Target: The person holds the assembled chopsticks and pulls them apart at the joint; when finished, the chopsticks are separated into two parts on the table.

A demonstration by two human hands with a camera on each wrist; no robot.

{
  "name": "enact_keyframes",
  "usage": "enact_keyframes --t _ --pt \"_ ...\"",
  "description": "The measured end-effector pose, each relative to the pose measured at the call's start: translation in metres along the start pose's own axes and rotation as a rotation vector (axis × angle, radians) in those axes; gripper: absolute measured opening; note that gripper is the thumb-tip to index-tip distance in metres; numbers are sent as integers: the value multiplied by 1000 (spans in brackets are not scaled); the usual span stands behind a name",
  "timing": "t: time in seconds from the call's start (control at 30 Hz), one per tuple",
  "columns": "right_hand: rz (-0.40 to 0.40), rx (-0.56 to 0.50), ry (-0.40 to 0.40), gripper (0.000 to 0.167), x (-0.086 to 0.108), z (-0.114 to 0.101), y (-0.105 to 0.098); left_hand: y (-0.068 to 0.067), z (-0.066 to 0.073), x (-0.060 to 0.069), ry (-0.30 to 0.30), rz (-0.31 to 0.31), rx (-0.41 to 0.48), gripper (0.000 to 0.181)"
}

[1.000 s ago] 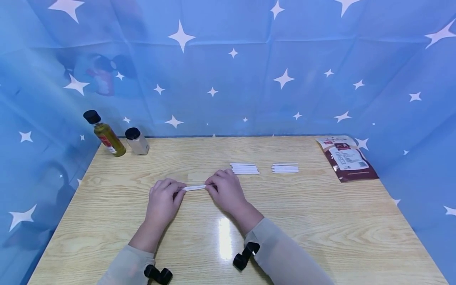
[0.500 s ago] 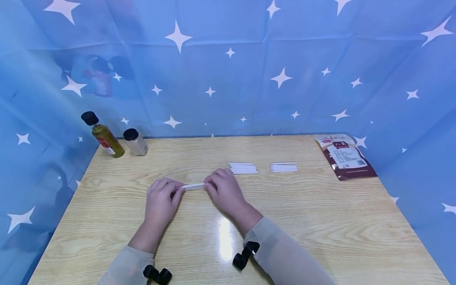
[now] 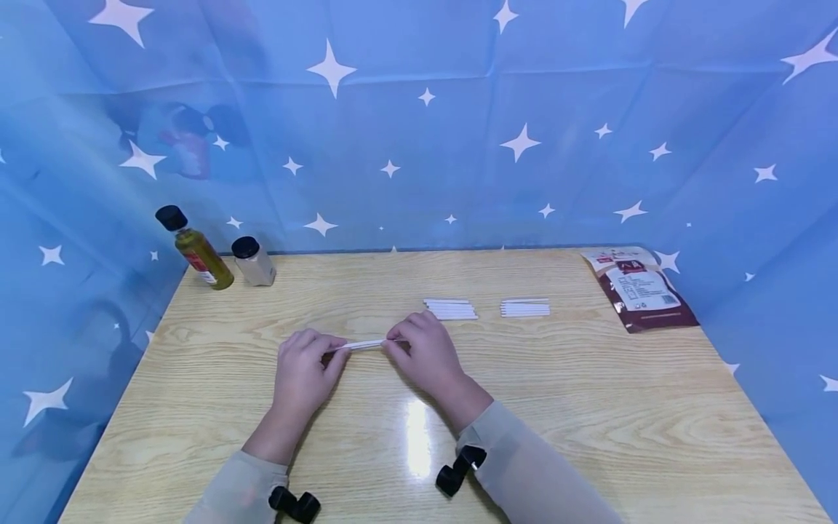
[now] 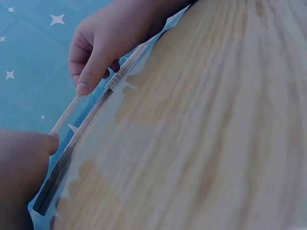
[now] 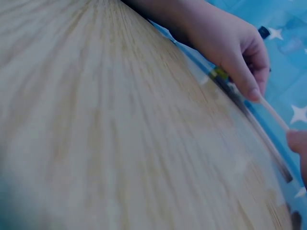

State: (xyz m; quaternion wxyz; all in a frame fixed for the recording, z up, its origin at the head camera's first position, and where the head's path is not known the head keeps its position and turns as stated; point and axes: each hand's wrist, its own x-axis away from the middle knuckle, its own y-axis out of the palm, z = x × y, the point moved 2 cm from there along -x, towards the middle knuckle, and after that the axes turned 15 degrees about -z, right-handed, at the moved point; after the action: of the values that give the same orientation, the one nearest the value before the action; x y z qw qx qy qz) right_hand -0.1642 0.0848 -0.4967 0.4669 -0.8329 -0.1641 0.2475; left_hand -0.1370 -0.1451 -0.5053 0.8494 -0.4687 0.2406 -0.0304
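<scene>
A few thin white sticks lie level between my two hands, over the middle of the table. Their left ends are pinched by my left hand, between thumb and fingers. My right hand pinches the right ends the same way. The fingers cover both ends, and I cannot tell exactly how many sticks there are. In the left wrist view the white stick spans from one hand to the other. Beyond my right hand lies a flat row of white sticks, with a second row of sticks to its right.
At the table's back left stand an oil bottle with a black cap and a clear jar with a black lid. A maroon and white food pouch lies at the back right. A blue star-patterned curtain borders the wooden table.
Both hands have shifted slightly to the right while keeping their pinch on the sticks. The head view has moved a little. The two rows of sticks stay where they were.
</scene>
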Motion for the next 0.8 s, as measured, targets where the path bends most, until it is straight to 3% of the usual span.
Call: enact_keyframes --t 0.4,0.8 --pt "53 39 -41 9 8 9 -6 9 8 -6 24 -15 -1 16" --pt "75 -2 -69 11 28 27 -21 23 29 -15 71 -26 13 15"
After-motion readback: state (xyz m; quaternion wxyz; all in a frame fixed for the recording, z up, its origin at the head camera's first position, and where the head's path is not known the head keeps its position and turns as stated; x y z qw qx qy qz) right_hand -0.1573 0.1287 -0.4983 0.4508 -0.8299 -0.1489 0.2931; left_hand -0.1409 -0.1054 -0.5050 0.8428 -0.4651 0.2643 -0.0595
